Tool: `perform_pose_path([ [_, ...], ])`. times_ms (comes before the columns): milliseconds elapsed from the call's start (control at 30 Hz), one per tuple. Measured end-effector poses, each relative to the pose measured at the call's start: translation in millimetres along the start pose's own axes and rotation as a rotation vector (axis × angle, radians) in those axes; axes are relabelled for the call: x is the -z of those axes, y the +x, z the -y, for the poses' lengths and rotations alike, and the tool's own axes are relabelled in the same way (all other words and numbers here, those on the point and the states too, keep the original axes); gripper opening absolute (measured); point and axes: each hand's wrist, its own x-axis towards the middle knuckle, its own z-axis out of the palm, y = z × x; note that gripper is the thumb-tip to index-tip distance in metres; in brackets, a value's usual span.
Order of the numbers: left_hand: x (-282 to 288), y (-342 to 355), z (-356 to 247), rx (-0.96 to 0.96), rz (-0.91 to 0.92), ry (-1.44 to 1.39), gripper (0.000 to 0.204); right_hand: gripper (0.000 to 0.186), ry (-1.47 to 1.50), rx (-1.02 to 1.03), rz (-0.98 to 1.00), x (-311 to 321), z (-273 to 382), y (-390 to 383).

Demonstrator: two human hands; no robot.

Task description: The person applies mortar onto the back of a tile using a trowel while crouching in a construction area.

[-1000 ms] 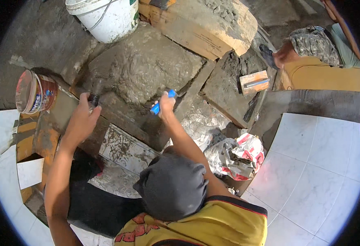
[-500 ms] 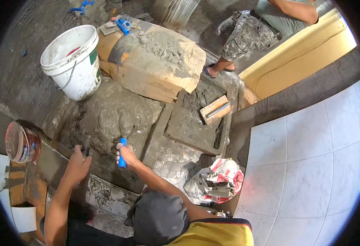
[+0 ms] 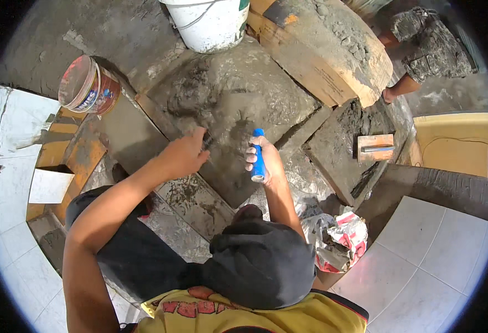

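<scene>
Hands apart, a short gap between them. My right hand (image 3: 273,162) is clamped around a blue cylindrical handle (image 3: 259,161), thumb side to the right, the handle's length running away from me; I cannot make out what its far end joins. My left hand (image 3: 181,156) has its fingers curled, something dark and blurred at the fingertips; cannot tell whether they grip it.

Wet mortar (image 3: 255,108) spreads just beyond both hands, glossy and uneven. Nearer me, below the left hand: a mortar-smeared tile strip (image 3: 187,194).

Surroundings: white bucket (image 3: 210,28) beyond the mortar, ahead of the hands; reddish-brown pail (image 3: 109,93) tilted, left of and beyond the left hand. Ahead-right of the right hand, a cardboard sheet (image 3: 305,58) bears grey crumbs. Farther right, a wooden float (image 3: 374,148) lies on more mortar. Crumpled white-and-red sack (image 3: 352,230), right of and nearer me than the right hand. Far ahead-right, a co-worker's leg (image 3: 405,86).
</scene>
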Motion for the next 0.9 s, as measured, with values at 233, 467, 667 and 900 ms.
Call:
perform_pose_path([
  [233,-43.2,-6.4,-14.2,-0.074,0.124,0.111,0.048,0.016,0.023,0.008,0.029,-29.7,-10.1,-23.1],
  [467,-19.6,40.8,25.2,0.103,0.092,0.238,0.045,0.02,-0.158,-0.029,-0.123,-36.2,-37.5,-44.8],
  [667,8.8,40.2,24.4,0.096,-0.088,0.068,0.047,0.023,-0.021,0.166,-0.451,21.5,-100.0,19.5],
  [900,36.4,4.0,40.2,0.039,-0.258,-0.029,0.053,0.017,0.037,0.083,-0.522,-2.5,-151.4,56.6],
])
